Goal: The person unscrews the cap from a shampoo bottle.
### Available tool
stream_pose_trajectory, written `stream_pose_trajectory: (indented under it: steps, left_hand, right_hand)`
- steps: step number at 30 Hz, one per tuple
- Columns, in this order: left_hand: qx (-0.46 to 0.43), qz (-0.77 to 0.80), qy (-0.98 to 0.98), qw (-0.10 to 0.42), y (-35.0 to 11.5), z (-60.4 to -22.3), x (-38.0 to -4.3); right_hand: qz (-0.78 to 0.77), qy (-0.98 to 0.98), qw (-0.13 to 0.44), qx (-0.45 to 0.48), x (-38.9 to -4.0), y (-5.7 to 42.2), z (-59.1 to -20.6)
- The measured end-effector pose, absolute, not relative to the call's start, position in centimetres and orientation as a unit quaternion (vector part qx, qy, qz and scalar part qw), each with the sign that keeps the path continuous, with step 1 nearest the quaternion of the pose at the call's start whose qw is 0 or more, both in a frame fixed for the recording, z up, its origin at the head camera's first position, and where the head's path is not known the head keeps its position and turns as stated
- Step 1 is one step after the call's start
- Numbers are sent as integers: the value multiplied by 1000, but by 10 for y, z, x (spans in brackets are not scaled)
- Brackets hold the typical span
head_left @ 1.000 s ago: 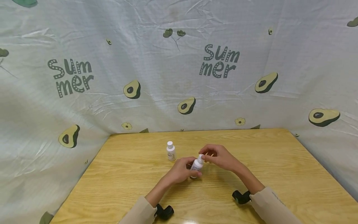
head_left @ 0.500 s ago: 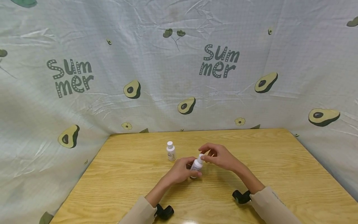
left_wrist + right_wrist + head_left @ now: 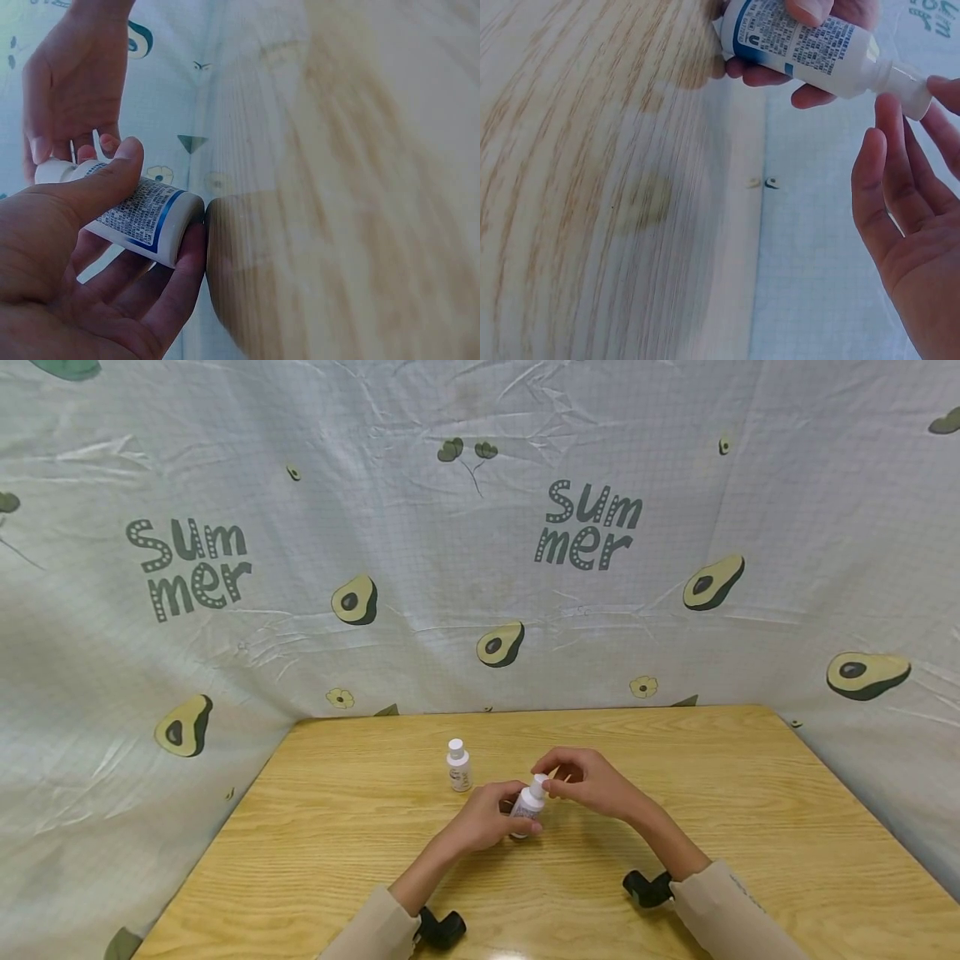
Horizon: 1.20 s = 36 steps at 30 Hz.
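Note:
My left hand grips a small white bottle round its body, thumb across the front. The bottle tilts to the right, its base low over the table. Dense print and a blue band mark its label in the left wrist view. With thumb and fingertips, my right hand pinches the white cap at the bottle's top. The cap sits on the bottle's neck. A second white bottle with a white cap stands upright on the table, behind and left of the left hand.
The wooden table reaches back to a pale hanging cloth printed with avocados and lettering. Black wrist devices hang below both sleeves, the left device and the right device both close over the table.
The right hand's index finger has lifted a little off the cap and come back down to it. The left hand, the held bottle and the standing bottle stay in place.

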State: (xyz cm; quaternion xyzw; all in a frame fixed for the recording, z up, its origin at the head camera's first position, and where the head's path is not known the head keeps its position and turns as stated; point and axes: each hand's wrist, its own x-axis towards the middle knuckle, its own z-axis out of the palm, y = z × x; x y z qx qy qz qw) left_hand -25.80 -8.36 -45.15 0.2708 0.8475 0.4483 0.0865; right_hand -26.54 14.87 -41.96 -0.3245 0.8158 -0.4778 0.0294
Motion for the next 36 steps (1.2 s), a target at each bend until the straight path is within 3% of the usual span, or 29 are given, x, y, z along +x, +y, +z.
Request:
stream_pose_trajectory:
  steps: [8,20,36]
  left_hand:
    - [275,446,848,86,-84,-451,-257]
    - [272,443,850,87,-84,-452,-258]
    - [267,450,848,90,-83,-450,-258]
  right_hand:
    - [-488,803,31,-342,-265,149,-419]
    - [-471,834,3,-286,-267,147,-423]
    - [-490,805,24,-333,-266,148,-421]
